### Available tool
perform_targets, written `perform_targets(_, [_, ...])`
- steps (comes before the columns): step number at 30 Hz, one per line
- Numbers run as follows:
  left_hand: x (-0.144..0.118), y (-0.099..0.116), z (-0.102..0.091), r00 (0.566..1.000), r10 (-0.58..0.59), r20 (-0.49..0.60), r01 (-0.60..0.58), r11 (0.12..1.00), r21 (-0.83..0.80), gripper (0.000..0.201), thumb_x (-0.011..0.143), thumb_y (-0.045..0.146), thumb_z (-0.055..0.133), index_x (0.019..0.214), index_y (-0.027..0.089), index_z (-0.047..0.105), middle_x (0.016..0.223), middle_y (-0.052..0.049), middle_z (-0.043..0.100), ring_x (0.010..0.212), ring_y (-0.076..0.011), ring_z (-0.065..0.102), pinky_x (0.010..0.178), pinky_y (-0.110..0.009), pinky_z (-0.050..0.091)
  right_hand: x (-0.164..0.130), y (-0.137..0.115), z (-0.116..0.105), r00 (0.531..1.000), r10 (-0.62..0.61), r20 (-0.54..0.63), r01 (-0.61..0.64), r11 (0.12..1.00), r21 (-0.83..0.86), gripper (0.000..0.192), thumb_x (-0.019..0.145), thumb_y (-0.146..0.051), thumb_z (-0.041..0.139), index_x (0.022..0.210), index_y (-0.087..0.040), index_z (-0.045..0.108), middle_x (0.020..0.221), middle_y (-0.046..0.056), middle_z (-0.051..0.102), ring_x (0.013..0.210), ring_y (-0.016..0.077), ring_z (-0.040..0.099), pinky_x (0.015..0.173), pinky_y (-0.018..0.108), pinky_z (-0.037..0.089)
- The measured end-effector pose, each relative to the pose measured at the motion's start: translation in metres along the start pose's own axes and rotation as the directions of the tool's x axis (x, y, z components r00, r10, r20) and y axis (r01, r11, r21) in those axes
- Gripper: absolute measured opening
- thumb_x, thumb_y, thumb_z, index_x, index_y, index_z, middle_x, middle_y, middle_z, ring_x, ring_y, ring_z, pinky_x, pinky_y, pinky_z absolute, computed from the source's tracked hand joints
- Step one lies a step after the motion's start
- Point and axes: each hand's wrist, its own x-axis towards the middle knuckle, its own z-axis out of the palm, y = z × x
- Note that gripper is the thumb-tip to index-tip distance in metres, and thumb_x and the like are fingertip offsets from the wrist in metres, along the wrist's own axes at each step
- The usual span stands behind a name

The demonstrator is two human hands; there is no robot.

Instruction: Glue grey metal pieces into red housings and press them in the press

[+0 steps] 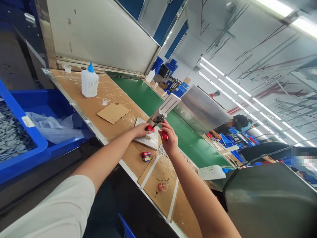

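While gripped: two red handles [156, 131].

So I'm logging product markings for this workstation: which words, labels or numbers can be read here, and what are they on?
None can be read.
White glue bottle with blue cap: faint print on its side, too small to read.
Lying white bottle: dark print on its side, too blurred to read.
Blue bin: white label on its rim, no legible text.
Red tool at the left hand and right hand: no markings visible.
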Motion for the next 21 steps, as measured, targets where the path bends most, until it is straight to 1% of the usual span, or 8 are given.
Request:
perform_targets(4, [0.000, 0.001, 0.001, 1.000, -0.005, -0.010, 0.005, 1.000, -0.001, 0.044, 0.079, 0.040, 0.076, 0.119, 0.020, 0.072, 0.106, -0.005, 0.077, 0.099, -0.0263, 0.072, 0.100, -0.041, 0.057, -0.006, 0.003, 0.009, 1.000, -0.008, -0.017, 0.007, 0.999, -0.039, 0.012, 0.107, -0.029, 0.053, 0.110, -0.024, 0.064, 0.130, 0.013, 0.072, 0.145, 0.0282, 0.057, 0.117, 0.053, 0.054])
perform_targets(8, [0.001, 0.000, 0.003, 1.000, -0.006, -0.015, 0.006, 1.000, 0.013, 0.046, 0.079, 0.039, 0.075, 0.121, 0.020, 0.070, 0.112, -0.005, 0.077, 0.103, -0.0261, 0.071, 0.103, -0.039, 0.055, -0.012, 0.008, 0.015, 0.999, -0.033, -0.027, 0.033, 0.999, -0.005, 0.013, 0.107, -0.028, 0.054, 0.114, -0.024, 0.065, 0.133, 0.013, 0.071, 0.147, 0.0288, 0.055, 0.119, 0.056, 0.052])
perform_targets(12, [0.002, -0.001, 0.004, 1.000, -0.004, -0.003, 0.004, 1.000, 0.021, 0.046, 0.081, 0.039, 0.073, 0.122, 0.020, 0.069, 0.113, -0.005, 0.077, 0.104, -0.0252, 0.071, 0.100, -0.036, 0.056, -0.022, 0.018, 0.023, 1.000, -0.024, -0.002, 0.024, 1.000, -0.021, 0.016, 0.107, -0.029, 0.054, 0.115, -0.024, 0.067, 0.135, 0.012, 0.071, 0.149, 0.0300, 0.052, 0.121, 0.059, 0.051])
perform_targets(15, [0.003, 0.000, 0.004, 1.000, 0.012, 0.006, -0.012, 0.998, 0.065, 0.045, 0.081, 0.041, 0.073, 0.122, 0.020, 0.070, 0.111, -0.005, 0.077, 0.104, -0.0259, 0.071, 0.099, -0.036, 0.056, -0.030, 0.026, 0.028, 0.999, -0.022, 0.038, 0.024, 0.999, -0.044, 0.019, 0.107, -0.030, 0.053, 0.116, -0.025, 0.069, 0.134, 0.012, 0.071, 0.151, 0.0306, 0.050, 0.121, 0.060, 0.050])
perform_targets(18, [0.003, 0.000, 0.002, 1.000, 0.014, 0.008, -0.015, 0.995, 0.103, 0.047, 0.081, 0.042, 0.074, 0.122, 0.020, 0.070, 0.112, -0.007, 0.077, 0.105, -0.0278, 0.071, 0.099, -0.038, 0.056, -0.038, 0.034, 0.030, 0.991, -0.082, 0.108, 0.092, 0.992, -0.089, 0.025, 0.106, -0.023, 0.051, 0.121, -0.025, 0.071, 0.138, 0.011, 0.070, 0.154, 0.0295, 0.045, 0.122, 0.058, 0.049])
perform_targets(21, [0.001, 0.001, 0.001, 0.999, 0.035, 0.021, -0.037, 0.994, 0.099, 0.046, 0.083, 0.040, 0.073, 0.123, 0.020, 0.070, 0.113, -0.008, 0.078, 0.106, -0.0282, 0.071, 0.100, -0.039, 0.056, -0.044, 0.044, 0.035, 0.969, -0.118, 0.217, 0.158, 0.972, -0.175, 0.039, 0.103, -0.014, 0.047, 0.134, -0.025, 0.069, 0.148, 0.010, 0.065, 0.158, 0.0282, 0.039, 0.128, 0.060, 0.040])
